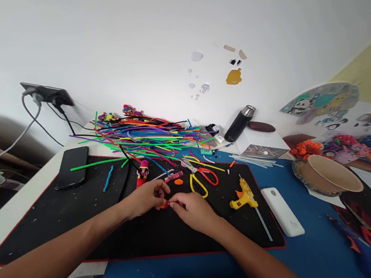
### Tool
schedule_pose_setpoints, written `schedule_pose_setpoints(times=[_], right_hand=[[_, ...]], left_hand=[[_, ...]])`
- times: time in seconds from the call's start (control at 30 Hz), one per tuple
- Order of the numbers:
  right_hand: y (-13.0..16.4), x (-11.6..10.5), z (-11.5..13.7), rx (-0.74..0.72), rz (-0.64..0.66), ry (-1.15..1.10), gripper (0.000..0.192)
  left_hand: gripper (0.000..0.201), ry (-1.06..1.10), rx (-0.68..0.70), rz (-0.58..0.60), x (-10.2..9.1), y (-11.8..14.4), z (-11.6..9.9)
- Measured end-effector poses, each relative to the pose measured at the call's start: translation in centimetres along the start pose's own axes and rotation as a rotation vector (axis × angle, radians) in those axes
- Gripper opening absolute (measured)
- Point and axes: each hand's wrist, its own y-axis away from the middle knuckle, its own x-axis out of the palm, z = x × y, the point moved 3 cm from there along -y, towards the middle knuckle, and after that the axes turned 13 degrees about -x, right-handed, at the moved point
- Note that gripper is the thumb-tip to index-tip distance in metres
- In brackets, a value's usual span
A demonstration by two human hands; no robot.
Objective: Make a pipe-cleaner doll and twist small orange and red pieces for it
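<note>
At frame centre, left hand [145, 199] and right hand [192, 209] pinch a small red piece [165, 204], mostly hidden by fingertips; scissors [199, 178] lie just beyond.

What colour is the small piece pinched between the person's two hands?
Red: the small piece shows between the left hand and right hand in the head view.

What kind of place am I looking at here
Probably a home craft desk: a heap of colourful craft sticks, a yellow glue gun and scissors lie on a black mat against a wall.
</note>
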Motion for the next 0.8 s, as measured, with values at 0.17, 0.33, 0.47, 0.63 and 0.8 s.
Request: schedule_pose_setpoints(times=[0.17, 0.33, 0.47, 0.63, 0.8], right_hand=[[0.1, 0.3, 0.4, -0.023, -0.016, 0.074, 0.020], [0.2, 0.2, 1.2, -0.060, -0.030, 0.102, 0.020], [0.4, 0.4, 1.0, -0.010, -0.080, 0.024, 0.021], [0.5, 0.9, 0.7, 0.002, -0.140, -0.063, 0.022], [0.8, 1.2, 0.6, 0.000, -0.143, -0.087, 0.022]], left_hand=[[0.034, 0.056, 0.018, -0.085, -0.2, -0.1, 0.0], [0.031, 0.143, 0.038, -0.186, -0.3, 0.0, -0.7], [0.032, 0.257, 0.053, -0.209, -0.1, 0.2, -0.8], [0.035, 0.422, 0.037, -0.145, 0.4, 0.7, -0.8], [0.041, 0.473, -0.002, -0.054, 0.6, 1.2, -0.8]])
